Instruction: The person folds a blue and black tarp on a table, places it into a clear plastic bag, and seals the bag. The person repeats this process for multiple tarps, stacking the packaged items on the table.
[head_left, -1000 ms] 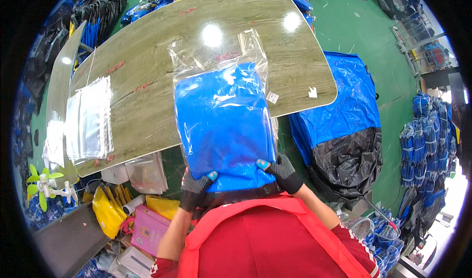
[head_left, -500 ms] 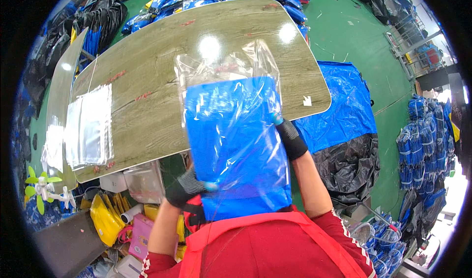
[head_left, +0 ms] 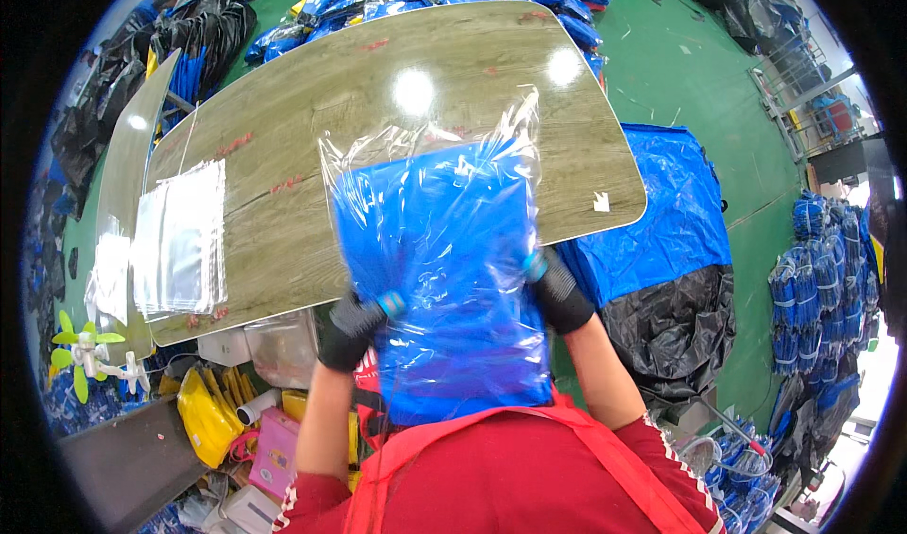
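Observation:
Between my hands is a folded blue sheet-like item in a clear plastic bag [head_left: 444,269], with the loose clear top of the bag sticking out past its far end. My left hand [head_left: 354,331], in a black-grey glove with blue-green fingertips, grips its left edge. On the opposite edge, my right hand [head_left: 564,293], gloved alike, has its thumb on top and its other fingers hidden beneath. The near end of the package rests close against my red apron. Its far part overlaps the wood-patterned table [head_left: 283,241].
A stack of clear plastic bags [head_left: 179,241] lies at the table's left. Beyond the right edge, a blue and black sack [head_left: 671,213] is spread out. Yellow packs [head_left: 203,416] and a small green fan [head_left: 83,354] are at lower left. Blue bundles [head_left: 817,279] stand at right.
My left hand has slid farther up the package's left edge and my right hand has come slightly lower. The package has shifted a little to the left and tilted.

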A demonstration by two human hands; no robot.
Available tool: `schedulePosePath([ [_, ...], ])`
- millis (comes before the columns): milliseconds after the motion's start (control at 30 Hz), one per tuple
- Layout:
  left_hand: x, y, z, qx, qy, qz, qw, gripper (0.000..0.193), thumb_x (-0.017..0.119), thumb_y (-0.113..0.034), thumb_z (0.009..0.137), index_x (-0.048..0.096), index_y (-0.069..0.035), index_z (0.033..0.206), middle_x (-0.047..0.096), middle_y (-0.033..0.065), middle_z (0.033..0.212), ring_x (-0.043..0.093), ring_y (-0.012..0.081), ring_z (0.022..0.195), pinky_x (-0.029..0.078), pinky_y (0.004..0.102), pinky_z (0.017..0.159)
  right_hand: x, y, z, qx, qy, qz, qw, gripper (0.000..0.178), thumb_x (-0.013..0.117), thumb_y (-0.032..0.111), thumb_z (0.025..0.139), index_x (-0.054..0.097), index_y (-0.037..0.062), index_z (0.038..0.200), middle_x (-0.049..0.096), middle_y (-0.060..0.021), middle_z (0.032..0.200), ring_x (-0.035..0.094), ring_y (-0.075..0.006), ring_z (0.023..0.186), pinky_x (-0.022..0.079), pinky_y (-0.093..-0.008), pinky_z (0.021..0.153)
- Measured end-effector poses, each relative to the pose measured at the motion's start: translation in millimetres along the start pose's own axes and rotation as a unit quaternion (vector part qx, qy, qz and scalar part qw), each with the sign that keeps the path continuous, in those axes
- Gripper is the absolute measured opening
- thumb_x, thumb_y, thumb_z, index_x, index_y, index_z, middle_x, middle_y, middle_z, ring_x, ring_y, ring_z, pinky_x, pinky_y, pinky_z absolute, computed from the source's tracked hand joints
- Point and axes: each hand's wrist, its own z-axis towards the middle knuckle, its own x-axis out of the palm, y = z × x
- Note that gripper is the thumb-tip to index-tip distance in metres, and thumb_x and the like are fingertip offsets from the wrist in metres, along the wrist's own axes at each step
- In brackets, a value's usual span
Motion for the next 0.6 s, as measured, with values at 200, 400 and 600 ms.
schedulePosePath([
  [200, 8, 66, -62, -0.136, -0.061, -0.118, 0.982, 0.088, 0.079, -0.030, 0.076, 0.030, -0.007, 0.145, 0.054, 0.0089, 0.131, 0.051, 0.0221, 0.118, 0.044, 0.0355, 0.098, 4, -20, -50, 0.036, 0.063, -0.124, 0.990, 0.088, 0.076, 0.039, 0.079, 0.032, 0.0005, 0.145, 0.047, -0.0135, 0.138, 0.045, -0.0225, 0.124, 0.035, -0.0363, 0.106],
  [400, 3, 81, -71, -0.086, 0.008, -0.021, 0.996, 0.079, 0.079, -0.025, 0.075, 0.037, -0.007, 0.140, 0.056, 0.0093, 0.126, 0.056, 0.0256, 0.110, 0.045, 0.0406, 0.096, -11, -43, -93, 0.054, 0.074, -0.061, 0.994, 0.094, 0.075, 0.043, 0.079, 0.024, 0.0058, 0.148, 0.043, -0.0107, 0.141, 0.044, -0.0224, 0.127, 0.038, -0.0370, 0.105],
  [600, 61, 62, 32, 0.078, -0.082, -0.233, 0.966, 0.033, 0.060, -0.020, 0.094, 0.054, -0.007, 0.123, 0.063, 0.0043, 0.109, 0.062, 0.0187, 0.092, 0.053, 0.0318, 0.080, 17, 10, -30, -0.196, 0.011, -0.011, 0.981, 0.105, 0.073, 0.060, 0.070, 0.026, 0.0068, 0.148, 0.040, -0.0132, 0.143, 0.041, -0.0237, 0.130, 0.034, -0.0400, 0.108],
])
